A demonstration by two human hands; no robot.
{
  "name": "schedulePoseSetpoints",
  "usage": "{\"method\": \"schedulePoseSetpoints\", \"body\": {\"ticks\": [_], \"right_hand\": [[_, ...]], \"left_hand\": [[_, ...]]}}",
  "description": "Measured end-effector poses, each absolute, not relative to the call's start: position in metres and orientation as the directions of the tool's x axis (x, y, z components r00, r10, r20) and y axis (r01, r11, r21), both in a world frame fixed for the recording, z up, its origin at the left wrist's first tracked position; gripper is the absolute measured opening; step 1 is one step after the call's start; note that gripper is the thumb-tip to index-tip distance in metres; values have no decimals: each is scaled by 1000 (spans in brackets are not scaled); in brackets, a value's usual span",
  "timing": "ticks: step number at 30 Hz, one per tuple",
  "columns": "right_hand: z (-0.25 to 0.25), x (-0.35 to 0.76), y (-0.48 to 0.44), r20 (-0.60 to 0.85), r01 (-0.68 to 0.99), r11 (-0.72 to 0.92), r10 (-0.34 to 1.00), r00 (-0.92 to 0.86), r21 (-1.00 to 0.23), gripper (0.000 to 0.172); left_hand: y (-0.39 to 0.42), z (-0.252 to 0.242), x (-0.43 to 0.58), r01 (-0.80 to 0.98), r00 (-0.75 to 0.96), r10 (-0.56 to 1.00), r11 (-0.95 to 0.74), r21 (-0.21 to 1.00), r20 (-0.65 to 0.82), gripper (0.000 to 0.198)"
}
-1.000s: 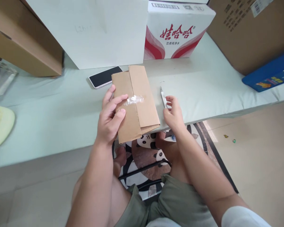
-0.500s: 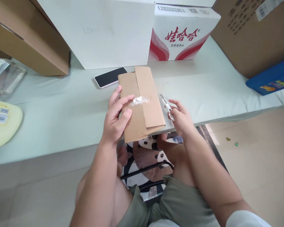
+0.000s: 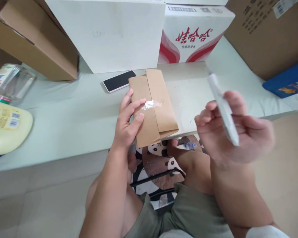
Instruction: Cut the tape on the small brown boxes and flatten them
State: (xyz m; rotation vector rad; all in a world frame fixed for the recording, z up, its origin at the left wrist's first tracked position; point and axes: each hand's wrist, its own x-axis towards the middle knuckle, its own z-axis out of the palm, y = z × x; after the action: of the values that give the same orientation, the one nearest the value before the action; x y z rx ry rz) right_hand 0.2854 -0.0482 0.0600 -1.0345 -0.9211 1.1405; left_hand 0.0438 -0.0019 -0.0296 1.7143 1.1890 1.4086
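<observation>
A flat brown cardboard box (image 3: 167,112) rests at the table's front edge, a strip of clear shiny tape (image 3: 152,104) across its seam. Gripping its left side is my left hand (image 3: 129,122), thumb and fingertips on top near the tape. My right hand (image 3: 234,132) is raised to the right of the box, palm turned up, with a white utility knife (image 3: 223,109) held in it. Motion blurs the knife, whose blade end points up and away. Behind the box's left corner lies a phone (image 3: 119,81) with a dark screen.
Along the back stand a large white box (image 3: 109,36), a red-and-white carton (image 3: 195,36) and brown cartons (image 3: 265,36). A clear bottle (image 3: 17,81) and a pale yellow container (image 3: 12,127) are at the left. A blue package (image 3: 288,81) lies at the right.
My right hand has lifted the knife away from the box's right edge, up and to the right, and turned palm up. My left hand still holds the box.
</observation>
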Motion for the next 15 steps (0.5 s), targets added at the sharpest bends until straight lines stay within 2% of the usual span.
{"method": "schedulePoseSetpoints", "body": {"ticks": [2,5,8,11,15], "right_hand": [[81,281,-49,96,-199,131,979,180,-971,26],[96,270,-38,102,-254,136,985,141,-958,23],[89,258,-28,158,-242,185,979,127,-952,35],[65,251,-26,309,-117,324,942,129,-939,39],[39,251,-30,419,77,414,906,68,-907,32]], "left_hand": [[-3,-29,45,273,17,910,-404,873,415,44],[-3,-27,47,281,20,909,-404,870,416,47],[-3,-26,47,303,38,905,-414,858,424,48],[-3,-27,47,350,53,892,-438,828,449,49],[-4,-29,44,368,57,875,-466,804,481,48]]}}
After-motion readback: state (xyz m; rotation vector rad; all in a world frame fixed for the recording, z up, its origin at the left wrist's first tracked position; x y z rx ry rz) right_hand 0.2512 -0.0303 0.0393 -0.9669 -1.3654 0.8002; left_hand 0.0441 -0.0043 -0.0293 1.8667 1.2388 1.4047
